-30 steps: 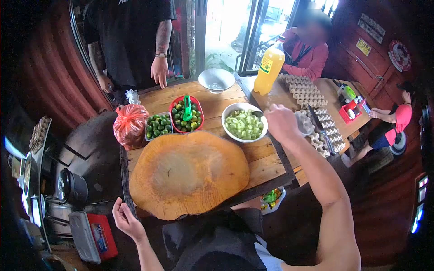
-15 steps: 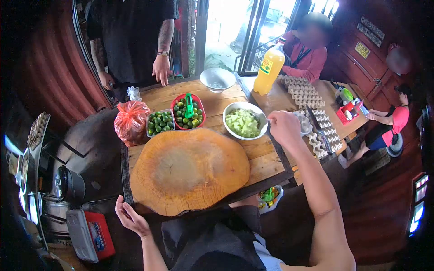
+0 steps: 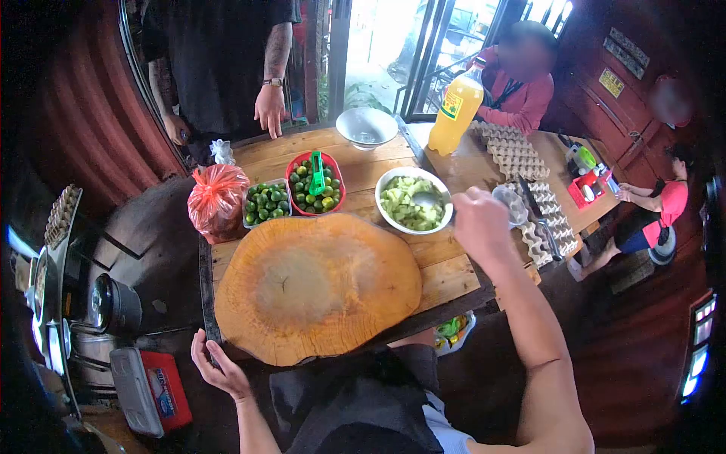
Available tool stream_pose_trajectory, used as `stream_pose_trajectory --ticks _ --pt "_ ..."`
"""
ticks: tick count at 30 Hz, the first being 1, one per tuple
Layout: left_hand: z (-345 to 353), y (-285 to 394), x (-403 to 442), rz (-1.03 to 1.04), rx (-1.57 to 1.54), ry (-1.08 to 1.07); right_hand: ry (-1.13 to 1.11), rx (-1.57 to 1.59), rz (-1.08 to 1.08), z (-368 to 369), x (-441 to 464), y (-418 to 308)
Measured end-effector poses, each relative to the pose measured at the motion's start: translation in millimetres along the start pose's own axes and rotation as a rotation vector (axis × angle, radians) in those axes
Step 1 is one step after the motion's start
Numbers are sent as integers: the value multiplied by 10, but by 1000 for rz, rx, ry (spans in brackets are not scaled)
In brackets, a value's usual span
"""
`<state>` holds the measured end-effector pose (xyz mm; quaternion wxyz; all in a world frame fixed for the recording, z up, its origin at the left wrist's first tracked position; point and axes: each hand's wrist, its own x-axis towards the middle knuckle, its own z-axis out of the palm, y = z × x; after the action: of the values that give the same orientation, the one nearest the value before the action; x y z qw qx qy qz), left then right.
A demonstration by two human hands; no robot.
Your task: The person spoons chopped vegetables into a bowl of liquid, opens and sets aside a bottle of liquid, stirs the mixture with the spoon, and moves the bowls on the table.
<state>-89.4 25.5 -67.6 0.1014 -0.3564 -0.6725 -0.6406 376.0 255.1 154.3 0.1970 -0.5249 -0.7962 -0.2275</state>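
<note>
Gripping a metal spoon [image 3: 426, 200], the wearer's right hand [image 3: 482, 222] is just beyond the right rim of a white bowl [image 3: 392, 224] on the wooden tabletop [image 3: 445, 274]. The spoon's head rests among pale green diced pieces [image 3: 404, 195], probably cucumber, which fill much of the bowl. The fingers look closed around the handle, though the hand's own back hides the exact grip.

The left hand [image 3: 223, 371] holds nothing visible; its fingers are loosely curled, near the lower left edge of a thick, round-edged wood slab [image 3: 325, 291]. Whether it touches the tabletop edge, I cannot tell.

Behind the slab are a red basket [image 3: 342, 198] of small green citrus with a green squeezer [image 3: 317, 174] on top, and a clear tub of similar fruit [image 3: 266, 203].

The step in hand appears to be stirring or scooping the pieces. A next stroke would call for a low, steady spoon, kept inside the rim so nothing spills.
</note>
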Motion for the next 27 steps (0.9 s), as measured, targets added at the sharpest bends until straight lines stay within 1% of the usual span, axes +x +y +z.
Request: stream_pose_trajectory --ticks 2,3,4,6,7,9,10,11,13,14,17,19,20,22,23,25,26,27 --pt "-11 -12 -10 38 34 -15 44 -103 87 -130 99 91" --pt "-12 5 -2 71 76 -22 47 -107 93 -95 122 142" --pt "-6 12 1 105 118 -29 16 -147 73 0 138 199" --pt "-5 -3 -3 105 103 -33 -67 -185 62 194 153 230" --pt "-5 -9 1 98 98 -38 -64 -185 63 234 124 226" --pt "-14 9 3 123 123 -26 -242 -11 256 302 56 146" --pt "-12 45 -2 111 131 -24 -212 104 328 383 15 171" --pt "-11 62 -2 98 137 -22 -213 106 325 460 0 235" --pt "-8 33 -3 108 141 -26 -143 271 442 500 11 302" --pt "-9 22 0 121 142 -33 -144 272 443 512 3 321" --pt "-9 37 1 121 142 -42 -131 259 451 218 46 174" --pt "-14 62 8 132 148 -47 -21 229 304 79 60 71" --pt "-13 69 10 144 156 -47 -24 227 304 5 68 23" --pt "-4 65 1 134 142 -41 72 217 207 -88 69 -56" --pt "-6 63 -3 128 128 -32 69 217 204 -72 43 -68" --pt "-13 77 0 134 145 -33 61 148 63 9 -23 -77" --pt "-9 87 5 143 159 -35 63 149 60 116 -47 -65" --pt "-4 97 7 143 160 -33 7 118 42 226 -61 -70"
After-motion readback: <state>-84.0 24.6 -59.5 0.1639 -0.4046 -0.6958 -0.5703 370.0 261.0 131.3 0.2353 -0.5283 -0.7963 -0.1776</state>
